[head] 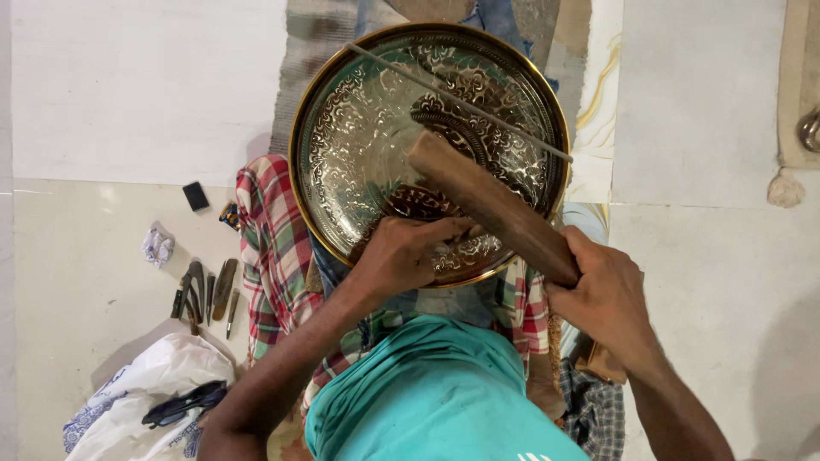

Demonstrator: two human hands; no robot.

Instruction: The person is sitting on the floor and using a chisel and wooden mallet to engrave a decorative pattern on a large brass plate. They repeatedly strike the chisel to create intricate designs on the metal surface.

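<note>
Two hands on the job: the right hand (608,300) wraps tight around the butt of a wooden mallet (491,207), its head lying over the engraved round metal tray (342,145). The left hand (401,254) pinches closed on something small against the tray's near rim; a chisel, I'd guess, though I can't make it out. Short, square taps would serve best, tray steadied on the checked cloth (269,248). Spare hand tools (205,294) lie on the floor, well apart.
</note>
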